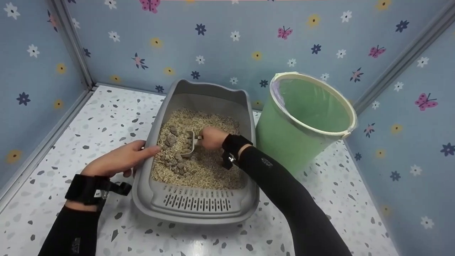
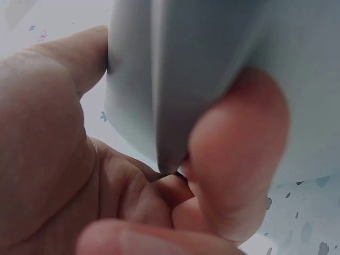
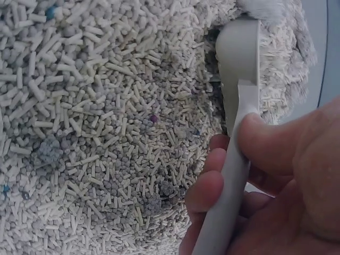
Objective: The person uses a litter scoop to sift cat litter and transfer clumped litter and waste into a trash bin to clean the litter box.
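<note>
And there was the right hand (image 1: 213,138), deep in the action over the middle of the grey litter tray (image 1: 195,215), its fingers and thumb wrapped firmly round the handle of a pale scoop (image 1: 193,144)! The scoop's head sat tilted in the litter (image 1: 206,180), its mouth turned toward the left, and the right wrist view showed the thumb lying along the handle while the fingers curled about the far side.

Just beyond that mouth, what a cluster: grey clumps (image 1: 171,139) lay on the litter along the tray's left side, one bunch higher up, another lower down, near the scoop. What the scoop's bowl held could not be made out.

Over to the left hand (image 1: 122,156), and it had a solid grip on the tray's left rim, thumb over the top, other fingers bent underneath, as the left wrist view bore out.

The tray rested on a speckled white surface (image 1: 106,121), its slotted ledge (image 1: 199,202) at the near end. Just beside it on the right stood a green bin (image 1: 280,142), pale-rimmed, with a clear liner (image 1: 279,94) folded over the edge. Behind it all, a blue wall (image 1: 231,17) of flowers and butterflies!
</note>
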The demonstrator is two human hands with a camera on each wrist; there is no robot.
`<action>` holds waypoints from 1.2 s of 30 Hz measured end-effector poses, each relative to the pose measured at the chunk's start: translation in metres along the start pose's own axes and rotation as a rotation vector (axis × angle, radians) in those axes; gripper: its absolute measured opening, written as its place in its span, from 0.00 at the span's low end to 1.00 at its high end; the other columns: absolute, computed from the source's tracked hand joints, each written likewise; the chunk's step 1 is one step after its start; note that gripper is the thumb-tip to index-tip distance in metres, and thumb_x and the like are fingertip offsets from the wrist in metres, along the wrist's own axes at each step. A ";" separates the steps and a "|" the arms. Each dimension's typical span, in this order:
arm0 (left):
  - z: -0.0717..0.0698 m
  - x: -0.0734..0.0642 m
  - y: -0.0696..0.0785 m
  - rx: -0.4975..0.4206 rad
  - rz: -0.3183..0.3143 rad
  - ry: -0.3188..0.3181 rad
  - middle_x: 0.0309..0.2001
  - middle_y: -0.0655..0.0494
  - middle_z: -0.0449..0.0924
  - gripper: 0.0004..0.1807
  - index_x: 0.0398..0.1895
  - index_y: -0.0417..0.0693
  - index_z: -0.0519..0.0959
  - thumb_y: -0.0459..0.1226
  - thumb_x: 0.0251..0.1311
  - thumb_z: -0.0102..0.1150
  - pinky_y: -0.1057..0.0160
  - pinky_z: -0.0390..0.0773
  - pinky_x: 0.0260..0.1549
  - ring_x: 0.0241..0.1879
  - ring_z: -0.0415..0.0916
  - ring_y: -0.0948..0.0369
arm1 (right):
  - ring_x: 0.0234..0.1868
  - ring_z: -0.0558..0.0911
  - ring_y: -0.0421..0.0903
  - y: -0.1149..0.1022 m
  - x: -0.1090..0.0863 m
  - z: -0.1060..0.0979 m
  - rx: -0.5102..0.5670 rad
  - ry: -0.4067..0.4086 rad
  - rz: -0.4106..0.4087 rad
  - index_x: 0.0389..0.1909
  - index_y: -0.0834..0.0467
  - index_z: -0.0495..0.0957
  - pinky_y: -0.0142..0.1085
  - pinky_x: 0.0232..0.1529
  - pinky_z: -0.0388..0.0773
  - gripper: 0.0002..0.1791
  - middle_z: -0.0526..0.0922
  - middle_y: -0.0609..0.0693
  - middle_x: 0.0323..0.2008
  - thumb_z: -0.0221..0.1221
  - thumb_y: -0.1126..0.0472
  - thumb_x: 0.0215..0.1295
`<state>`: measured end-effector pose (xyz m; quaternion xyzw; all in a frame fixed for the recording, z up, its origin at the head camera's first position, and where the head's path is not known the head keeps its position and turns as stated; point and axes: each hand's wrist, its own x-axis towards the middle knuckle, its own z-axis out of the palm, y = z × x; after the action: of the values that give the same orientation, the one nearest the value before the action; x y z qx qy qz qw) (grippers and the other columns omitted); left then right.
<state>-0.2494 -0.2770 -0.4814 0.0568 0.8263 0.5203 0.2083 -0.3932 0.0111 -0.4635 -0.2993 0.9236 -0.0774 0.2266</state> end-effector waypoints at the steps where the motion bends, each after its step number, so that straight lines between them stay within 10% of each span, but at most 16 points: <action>1: 0.000 0.000 0.001 -0.004 0.003 0.000 0.34 0.50 0.77 0.38 0.66 0.37 0.68 0.65 0.83 0.52 0.65 0.69 0.18 0.23 0.69 0.60 | 0.27 0.63 0.45 0.001 0.000 0.001 0.003 0.009 0.002 0.35 0.56 0.73 0.38 0.35 0.62 0.17 0.63 0.47 0.26 0.58 0.53 0.89; 36: 0.000 0.002 0.000 0.021 0.015 -0.006 0.35 0.50 0.78 0.35 0.66 0.37 0.67 0.61 0.86 0.50 0.65 0.69 0.18 0.22 0.70 0.60 | 0.22 0.61 0.42 -0.001 -0.005 0.002 0.237 0.014 0.118 0.24 0.51 0.69 0.35 0.29 0.60 0.22 0.61 0.43 0.21 0.62 0.56 0.83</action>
<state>-0.2509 -0.2768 -0.4819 0.0668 0.8305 0.5131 0.2060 -0.3880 0.0135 -0.4636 -0.2150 0.9255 -0.1746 0.2583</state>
